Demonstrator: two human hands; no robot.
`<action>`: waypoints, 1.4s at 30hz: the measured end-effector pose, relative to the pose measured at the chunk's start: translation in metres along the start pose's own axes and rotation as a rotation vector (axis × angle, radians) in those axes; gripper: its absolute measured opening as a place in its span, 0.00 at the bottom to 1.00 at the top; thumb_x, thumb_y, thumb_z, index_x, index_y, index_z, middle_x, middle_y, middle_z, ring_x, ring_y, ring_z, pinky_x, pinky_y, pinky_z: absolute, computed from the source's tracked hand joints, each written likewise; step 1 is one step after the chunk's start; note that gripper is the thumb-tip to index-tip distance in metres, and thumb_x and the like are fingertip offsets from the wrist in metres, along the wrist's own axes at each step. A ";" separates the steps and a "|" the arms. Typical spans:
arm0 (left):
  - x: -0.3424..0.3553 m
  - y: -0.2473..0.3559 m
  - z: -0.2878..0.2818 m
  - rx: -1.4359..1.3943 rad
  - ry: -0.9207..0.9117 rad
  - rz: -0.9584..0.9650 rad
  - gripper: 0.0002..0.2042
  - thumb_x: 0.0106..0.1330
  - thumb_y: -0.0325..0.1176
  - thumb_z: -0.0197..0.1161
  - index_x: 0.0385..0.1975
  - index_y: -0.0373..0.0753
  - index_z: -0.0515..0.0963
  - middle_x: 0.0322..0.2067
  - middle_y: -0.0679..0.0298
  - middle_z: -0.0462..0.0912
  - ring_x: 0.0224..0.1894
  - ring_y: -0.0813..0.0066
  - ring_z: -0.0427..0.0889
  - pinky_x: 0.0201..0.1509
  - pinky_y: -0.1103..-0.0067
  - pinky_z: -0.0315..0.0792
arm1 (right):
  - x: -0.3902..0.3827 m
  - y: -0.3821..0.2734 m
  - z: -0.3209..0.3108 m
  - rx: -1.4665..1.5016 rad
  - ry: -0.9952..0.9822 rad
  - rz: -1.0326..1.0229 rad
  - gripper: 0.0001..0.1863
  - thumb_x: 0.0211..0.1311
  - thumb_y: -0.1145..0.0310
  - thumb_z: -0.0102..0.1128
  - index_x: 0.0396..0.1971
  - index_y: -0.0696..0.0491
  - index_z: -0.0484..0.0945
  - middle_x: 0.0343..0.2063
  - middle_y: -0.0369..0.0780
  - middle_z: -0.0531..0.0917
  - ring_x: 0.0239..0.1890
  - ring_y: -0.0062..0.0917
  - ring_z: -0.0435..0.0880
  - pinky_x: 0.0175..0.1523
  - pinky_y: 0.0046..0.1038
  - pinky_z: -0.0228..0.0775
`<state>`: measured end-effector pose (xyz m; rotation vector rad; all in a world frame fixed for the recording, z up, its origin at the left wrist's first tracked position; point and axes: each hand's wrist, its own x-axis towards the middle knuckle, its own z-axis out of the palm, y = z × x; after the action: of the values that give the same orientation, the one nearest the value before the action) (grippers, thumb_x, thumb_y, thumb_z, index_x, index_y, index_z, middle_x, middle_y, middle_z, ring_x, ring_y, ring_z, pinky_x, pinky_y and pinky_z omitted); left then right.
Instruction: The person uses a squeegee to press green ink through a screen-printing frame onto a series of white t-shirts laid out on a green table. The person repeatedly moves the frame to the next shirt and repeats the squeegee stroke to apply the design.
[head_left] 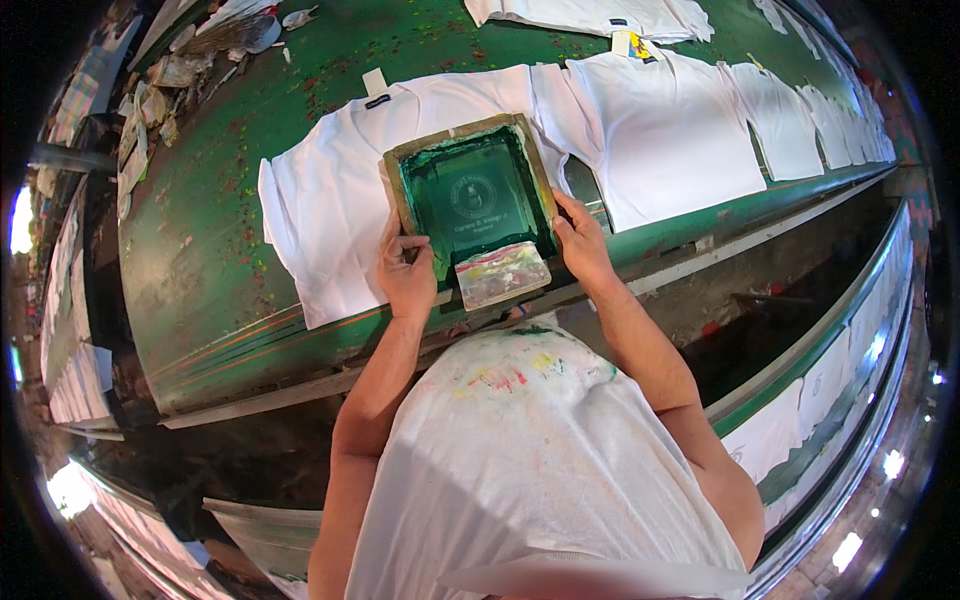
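Note:
A wooden-edged printing screen with dark green mesh and a pale round design lies over a white T-shirt on a long green table. My left hand grips the screen's lower left side, its thumb and forefinger bent together over the edge. On the opposite side, my right hand has its fingers wrapped round the wooden edge. Between my hands, a paint-smeared squeegee leans on the screen's near end, its lower part jutting past the edge.
Several more white T-shirts lie in a row to the right along the green table. Crumpled, paint-stained scraps pile up at the far left. Another table with white pieces stands at the lower right, beyond a dark gap.

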<state>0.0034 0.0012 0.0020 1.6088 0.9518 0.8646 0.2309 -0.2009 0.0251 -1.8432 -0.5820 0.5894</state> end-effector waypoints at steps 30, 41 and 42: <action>0.008 0.016 -0.009 0.506 0.057 0.237 0.15 0.75 0.24 0.64 0.59 0.35 0.88 0.54 0.49 0.90 0.55 0.57 0.90 0.60 0.65 0.82 | -0.031 -0.091 0.008 -0.642 -0.410 -0.805 0.17 0.64 0.74 0.67 0.53 0.52 0.88 0.47 0.44 0.89 0.54 0.43 0.87 0.60 0.45 0.78; 0.067 0.086 -0.043 0.801 -0.485 0.161 0.42 0.57 0.27 0.82 0.76 0.41 0.75 0.69 0.48 0.81 0.67 0.50 0.83 0.72 0.59 0.78 | 0.000 -0.107 -0.017 -0.419 -0.522 -0.602 0.15 0.69 0.79 0.66 0.53 0.54 0.86 0.47 0.47 0.90 0.52 0.49 0.86 0.58 0.47 0.79; 0.075 0.091 -0.043 0.902 -0.516 0.220 0.46 0.54 0.28 0.84 0.77 0.42 0.72 0.72 0.48 0.77 0.71 0.49 0.79 0.73 0.59 0.78 | -0.007 -0.107 -0.014 -0.442 -0.514 -0.619 0.14 0.69 0.79 0.66 0.53 0.54 0.87 0.46 0.47 0.90 0.52 0.49 0.86 0.59 0.47 0.79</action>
<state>0.0115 0.0720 0.1052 2.5744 0.8299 0.0810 0.2225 -0.1816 0.1313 -1.7616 -1.6621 0.5305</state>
